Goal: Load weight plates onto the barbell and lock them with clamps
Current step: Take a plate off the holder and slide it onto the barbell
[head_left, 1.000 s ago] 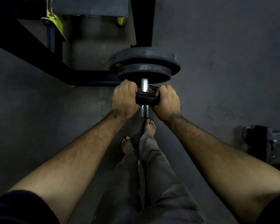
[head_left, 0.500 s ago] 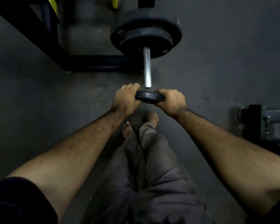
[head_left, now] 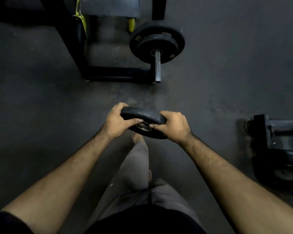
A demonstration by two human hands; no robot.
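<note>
While both hands clamp it at mid-frame, small weight plate (head_left: pixel 143 123) sits between left hand (head_left: pixel 116 122) and right hand (head_left: pixel 173 126) | barbell sleeve (head_left: pixel 157 68) well apart, upper centre

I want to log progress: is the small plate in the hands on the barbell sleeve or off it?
Off. Left hand and right hand hold the small plate clear of the bare sleeve.

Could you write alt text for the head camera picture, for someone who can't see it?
Seen from above, a person's left hand and right hand grip a small black weight plate between them, clear of the barbell sleeve. Ahead, larger plates sit on that bar beside a dark rack frame, above a grey floor.
</note>
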